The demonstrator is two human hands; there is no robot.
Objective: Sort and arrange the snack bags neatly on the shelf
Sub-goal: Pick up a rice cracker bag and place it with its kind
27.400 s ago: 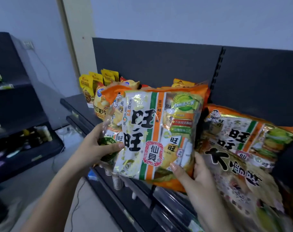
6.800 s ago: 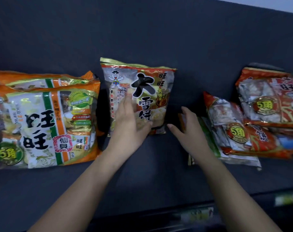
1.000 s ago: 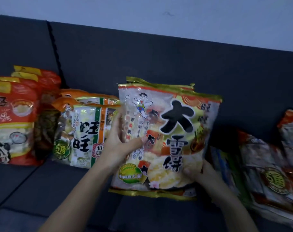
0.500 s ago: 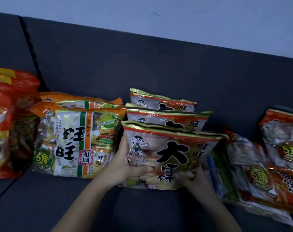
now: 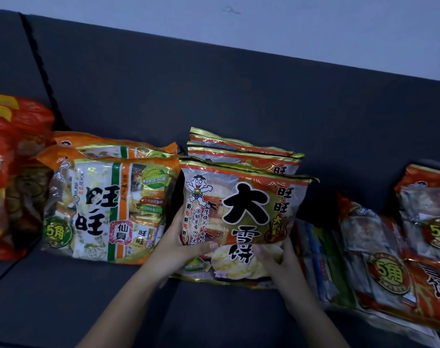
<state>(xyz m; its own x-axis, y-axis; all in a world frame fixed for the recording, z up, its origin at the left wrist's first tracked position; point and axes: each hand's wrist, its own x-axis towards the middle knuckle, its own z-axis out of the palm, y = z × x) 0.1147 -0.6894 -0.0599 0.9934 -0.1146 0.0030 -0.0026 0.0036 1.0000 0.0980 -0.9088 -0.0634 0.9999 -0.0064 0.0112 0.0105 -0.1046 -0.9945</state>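
Front snack bag: gold trim, red top band, big black characters, cartoon boy in blue. Striped bag: orange top, white face, green-orange vertical stripe, green round badge. Left-edge bags: red, yellow tops. Right-edge bags: red-orange, gold round badges. Shelf: plain dark grey.

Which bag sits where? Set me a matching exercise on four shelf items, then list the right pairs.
1. front gold bag
2. orange bag
3. blue packet
4. gold-badge red bag

A. right end
B. left of both hands
C. gripped by left hand and right hand
D. just right of the held bag

Pairs: 1-C, 2-B, 3-D, 4-A
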